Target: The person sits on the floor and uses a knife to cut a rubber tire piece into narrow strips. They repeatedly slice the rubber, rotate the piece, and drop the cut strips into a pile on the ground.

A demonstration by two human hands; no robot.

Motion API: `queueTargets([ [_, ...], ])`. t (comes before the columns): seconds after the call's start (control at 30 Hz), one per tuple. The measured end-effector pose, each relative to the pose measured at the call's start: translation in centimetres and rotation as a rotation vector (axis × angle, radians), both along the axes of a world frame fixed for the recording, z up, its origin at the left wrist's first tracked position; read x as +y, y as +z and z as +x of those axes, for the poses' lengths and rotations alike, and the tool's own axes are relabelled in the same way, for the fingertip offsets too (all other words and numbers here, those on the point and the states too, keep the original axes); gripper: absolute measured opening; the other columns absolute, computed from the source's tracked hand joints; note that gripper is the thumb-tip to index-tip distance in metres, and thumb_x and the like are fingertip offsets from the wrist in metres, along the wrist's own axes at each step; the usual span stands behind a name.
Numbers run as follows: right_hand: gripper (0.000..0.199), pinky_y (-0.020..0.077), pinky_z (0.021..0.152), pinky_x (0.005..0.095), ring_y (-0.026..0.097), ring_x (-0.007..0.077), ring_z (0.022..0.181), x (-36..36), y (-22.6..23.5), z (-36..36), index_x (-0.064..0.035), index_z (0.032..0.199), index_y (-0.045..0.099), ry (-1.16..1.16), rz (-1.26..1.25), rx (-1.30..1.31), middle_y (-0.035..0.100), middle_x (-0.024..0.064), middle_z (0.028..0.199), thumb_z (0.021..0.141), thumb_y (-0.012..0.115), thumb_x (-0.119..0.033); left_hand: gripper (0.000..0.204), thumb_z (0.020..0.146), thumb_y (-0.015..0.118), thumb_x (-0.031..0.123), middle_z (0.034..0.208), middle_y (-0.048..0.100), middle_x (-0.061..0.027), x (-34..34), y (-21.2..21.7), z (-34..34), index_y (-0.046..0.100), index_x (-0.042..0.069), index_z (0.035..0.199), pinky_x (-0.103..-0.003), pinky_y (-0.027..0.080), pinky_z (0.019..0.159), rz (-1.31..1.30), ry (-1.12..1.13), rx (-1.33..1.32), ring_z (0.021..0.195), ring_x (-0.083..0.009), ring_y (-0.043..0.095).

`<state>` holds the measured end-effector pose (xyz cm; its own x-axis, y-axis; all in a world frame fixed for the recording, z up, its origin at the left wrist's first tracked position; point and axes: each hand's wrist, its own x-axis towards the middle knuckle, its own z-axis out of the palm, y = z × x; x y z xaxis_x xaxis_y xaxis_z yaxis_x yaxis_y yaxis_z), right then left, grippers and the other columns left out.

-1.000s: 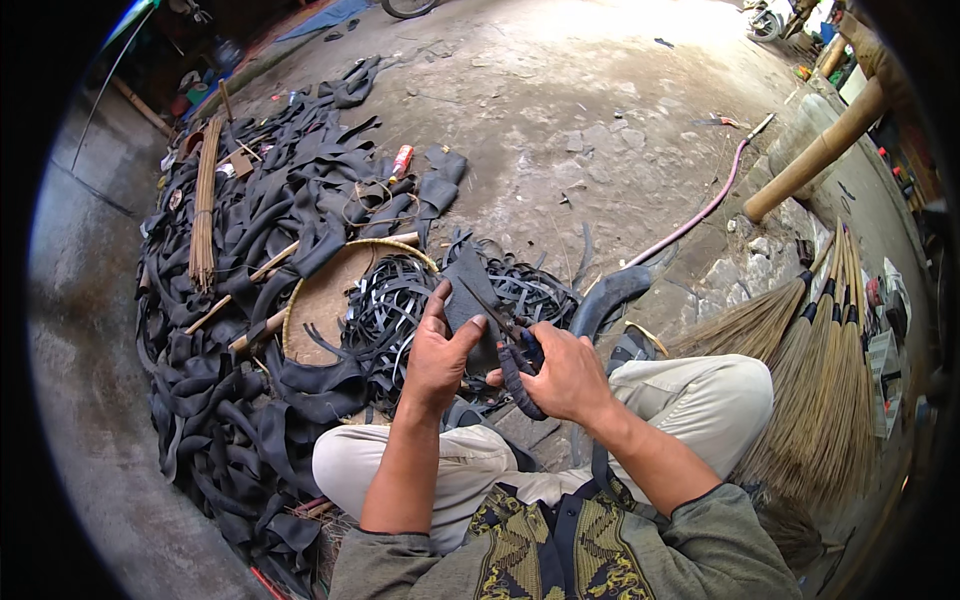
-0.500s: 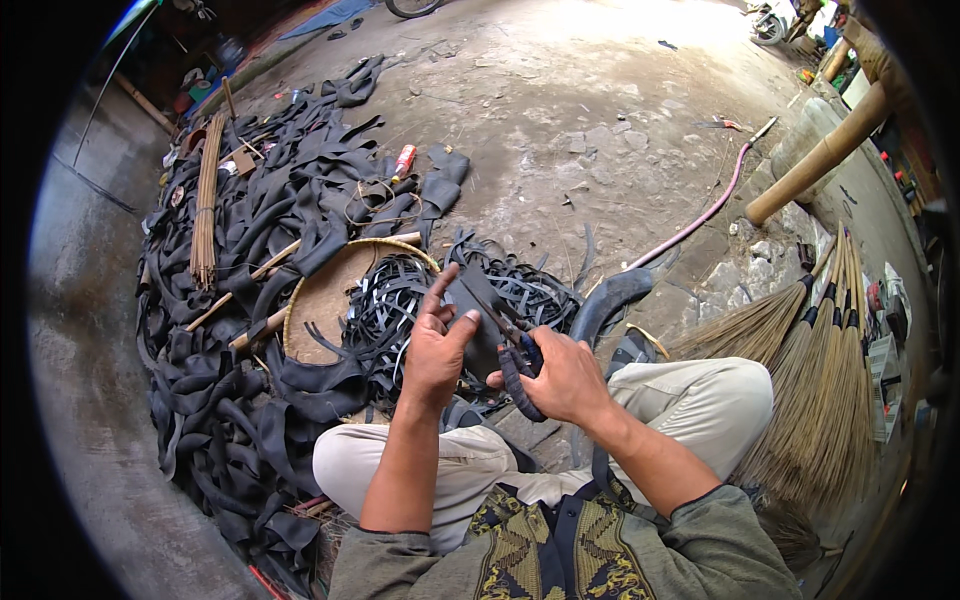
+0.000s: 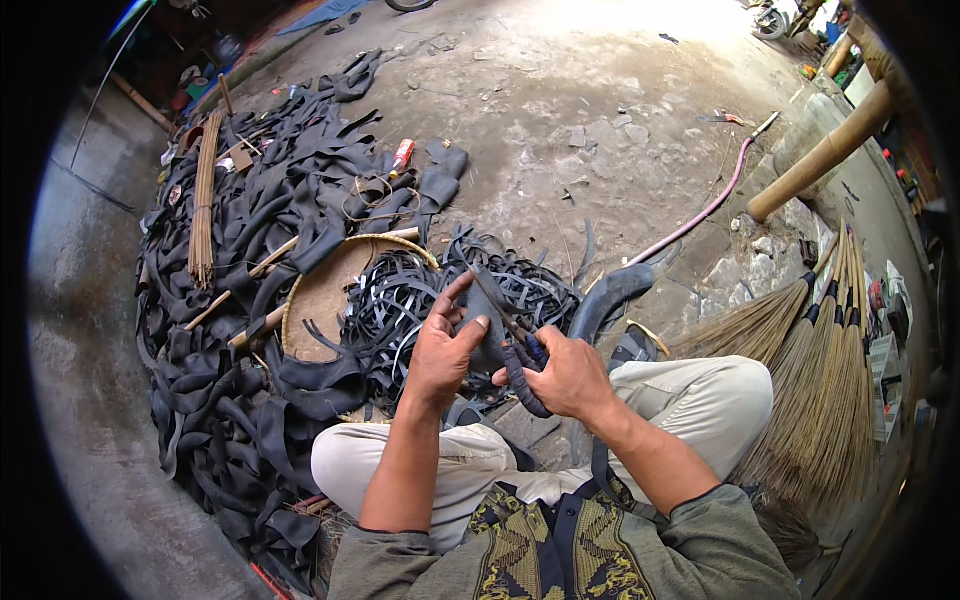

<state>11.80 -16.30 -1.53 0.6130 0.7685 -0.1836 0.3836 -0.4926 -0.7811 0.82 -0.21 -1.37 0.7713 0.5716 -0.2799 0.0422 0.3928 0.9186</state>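
My left hand [image 3: 437, 350] pinches a dark rubber sheet [image 3: 484, 347] between thumb and fingers, with the index finger stretched along its upper edge. In my right hand [image 3: 575, 378] is a pair of scissors [image 3: 524, 380] with dark wrapped handles. Their blades lie against the sheet, pointing up and to the left toward my left fingertips. How far apart the blades are is hard to make out. Below and beyond both hands lies a tangled heap of thin black rubber strips [image 3: 385, 318], partly on a round woven tray [image 3: 318, 300].
A wide pile of black rubber pieces [image 3: 230, 385] covers the ground at left, with a bundle of thin sticks [image 3: 205, 200] on it. Straw brooms [image 3: 800, 370] lie at right. Ahead are a curved rubber tube [image 3: 610, 298], a pink-handled rod [image 3: 715, 205] and a bamboo pole [image 3: 820, 155].
My left hand has shifted slightly to the right with the rubber sheet, closer to the scissors. The sheet shows narrower now. My right hand has barely moved.
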Motion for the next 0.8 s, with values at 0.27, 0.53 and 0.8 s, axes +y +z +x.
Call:
queueTargets([
  [0.27, 0.074, 0.0541, 0.069, 0.046, 0.071, 0.0405, 0.076, 0.06, 0.25, 0.31, 0.0012, 0.099, 0.066, 0.033, -0.005, 0.109, 0.07, 0.0201, 0.076, 0.074, 0.082, -0.067, 0.061, 0.094, 0.063, -0.001, 0.11, 0.064, -0.0083, 0.09, -0.02, 0.2, 0.045, 0.009, 0.152, -0.028, 0.055, 0.087, 0.057, -0.005, 0.017, 0.099, -0.0126, 0.064],
  [0.53, 0.072, 0.0546, 0.07, 0.0439, 0.073, 0.0374, 0.077, 0.01, 0.18, 0.71, 0.001, 0.099, 0.068, 0.028, -0.021, 0.187, 0.071, 0.0203, 0.079, 0.074, 0.082, -0.065, 0.06, 0.095, 0.063, 0.0, 0.111, 0.064, -0.0076, 0.07, -0.14, 0.26, 0.046, 0.009, 0.151, -0.027, 0.052, 0.09, 0.042, -0.045, 0.057, 0.1, -0.0115, 0.063],
  [0.8, 0.053, 0.0485, 0.06, 0.0315, 0.064, 0.0132, 0.064, -0.07, 0.67, 0.79, 0.0029, 0.099, 0.068, 0.032, -0.042, 0.305, 0.07, 0.0095, 0.072, 0.082, 0.085, -0.045, 0.059, 0.095, 0.062, -0.001, 0.11, 0.064, -0.0074, 0.17, 0.09, 0.21, 0.047, 0.009, 0.151, -0.025, 0.052, 0.088, 0.076, -0.039, 0.066, 0.098, -0.011, 0.062],
])
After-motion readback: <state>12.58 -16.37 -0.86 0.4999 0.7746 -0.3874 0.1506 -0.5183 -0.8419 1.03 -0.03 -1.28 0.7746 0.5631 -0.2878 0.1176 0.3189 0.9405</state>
